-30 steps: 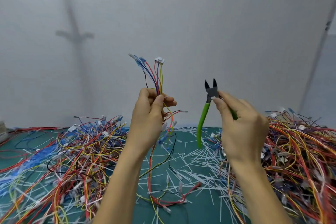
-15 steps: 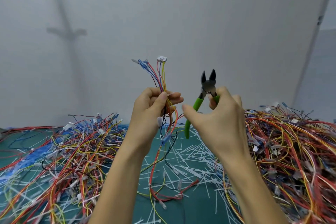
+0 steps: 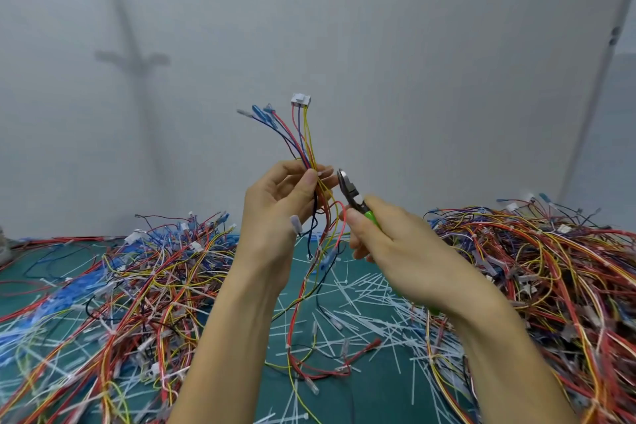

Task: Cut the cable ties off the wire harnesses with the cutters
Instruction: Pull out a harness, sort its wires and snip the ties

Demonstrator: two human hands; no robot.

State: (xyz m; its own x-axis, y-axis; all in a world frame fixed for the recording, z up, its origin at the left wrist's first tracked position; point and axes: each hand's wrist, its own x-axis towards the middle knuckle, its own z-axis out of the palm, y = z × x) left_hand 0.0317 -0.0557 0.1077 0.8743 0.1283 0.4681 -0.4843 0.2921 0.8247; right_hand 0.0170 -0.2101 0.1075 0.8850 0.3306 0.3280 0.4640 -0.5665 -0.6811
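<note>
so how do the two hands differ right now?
Left hand grips the wire harness upright, white connector on top; right hand grips the green-handled cutters, tips angled toward the harness. Left hand sits slightly higher than right hand. Both are raised above the green mat, close together.

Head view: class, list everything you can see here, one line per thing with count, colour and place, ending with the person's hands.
wire harness: one; red, blue, yellow and black wires with a white plug on top; held up at centre
cutters: one; green handles, dark head; centre, tip beside the wire harness
left heap: one; mixed-colour harnesses; left on the mat
right heap: one; mixed-colour harnesses; right on the mat
cut ties: many; white; strewn between the heaps
mat: one; dark green; under everything
wall: one; pale grey; behind
left hand: grips the wire harness
right hand: grips the cutters
</note>
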